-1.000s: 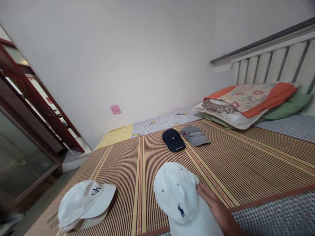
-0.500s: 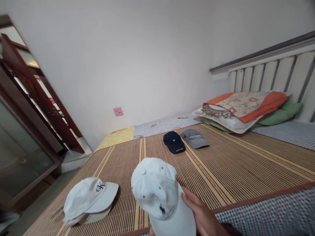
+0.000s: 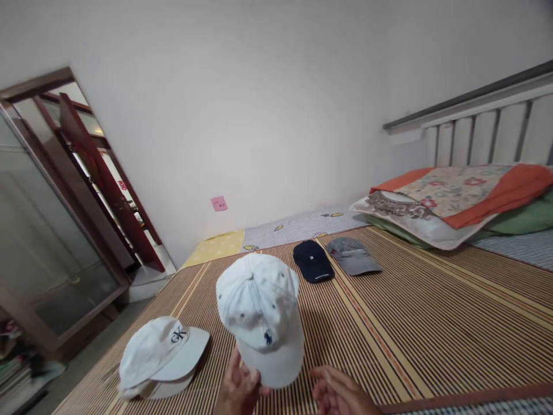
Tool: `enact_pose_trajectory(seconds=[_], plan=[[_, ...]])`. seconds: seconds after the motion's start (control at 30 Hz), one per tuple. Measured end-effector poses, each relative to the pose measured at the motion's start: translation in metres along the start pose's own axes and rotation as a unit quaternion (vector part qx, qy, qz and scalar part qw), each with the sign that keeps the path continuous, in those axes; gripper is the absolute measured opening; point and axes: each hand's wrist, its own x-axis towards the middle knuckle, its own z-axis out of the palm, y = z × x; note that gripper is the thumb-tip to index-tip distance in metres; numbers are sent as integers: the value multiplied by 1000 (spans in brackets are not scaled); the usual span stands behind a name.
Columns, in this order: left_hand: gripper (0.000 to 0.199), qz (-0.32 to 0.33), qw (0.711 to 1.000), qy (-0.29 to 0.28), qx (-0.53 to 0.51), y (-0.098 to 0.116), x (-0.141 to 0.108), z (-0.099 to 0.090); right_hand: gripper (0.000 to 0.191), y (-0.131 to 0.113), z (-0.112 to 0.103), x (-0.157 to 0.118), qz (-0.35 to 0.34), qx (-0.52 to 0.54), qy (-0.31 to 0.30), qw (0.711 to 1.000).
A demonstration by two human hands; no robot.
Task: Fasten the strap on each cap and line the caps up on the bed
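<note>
A white cap with a small dark blue logo (image 3: 261, 311) is raised over the striped mat, its brim toward me. My left hand (image 3: 239, 383) pinches the brim at its lower left edge, thumb on top. To the right of the brim, apart from it, my right hand (image 3: 339, 392) has its fingers loosely curled and apart, with nothing visible in them. On the left of the mat lies a white cap with black letters (image 3: 158, 354), resting on a beige cap (image 3: 170, 389).
Farther back on the mat (image 3: 415, 323) a navy cap (image 3: 311, 262) and a grey cap (image 3: 352, 256) lie side by side. Pillows with an orange-edged floral cover (image 3: 466, 190) are at the right, below a white headboard (image 3: 484, 138). A pink note (image 3: 219, 203) is on the wall.
The held white cap has moved up and left and turned slightly. My right hand has let go of its brim, and my left hand has come into fuller view. The camera view has shifted.
</note>
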Motion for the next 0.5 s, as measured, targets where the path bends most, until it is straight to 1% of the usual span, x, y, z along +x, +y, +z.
enact_pose_trajectory(seconds=[0.1,0.17,0.23,0.27,0.33,0.4,0.47,0.5], plan=[[88,49,998,-31,-2,19,46,25,51,-16,6,19,-10,-42,5,999],[78,68,996,-58,-29,29,83,44,51,-31,14,44,-31,-71,6,997],[73,68,995,-65,-42,31,126,59,54,-41,20,74,-46,-76,7,996],[69,64,995,-63,-44,28,150,64,55,-43,21,89,-52,-74,13,996],[55,52,996,-54,-45,14,196,68,58,-42,18,117,-57,-69,31,996],[42,34,998,-32,-41,-8,239,65,60,-34,11,136,-52,-63,56,995],[22,16,999,-6,-33,-32,272,57,60,-26,3,148,-43,-60,73,995],[15,12,999,5,-31,-43,285,52,60,-23,-1,151,-38,-60,76,995]])
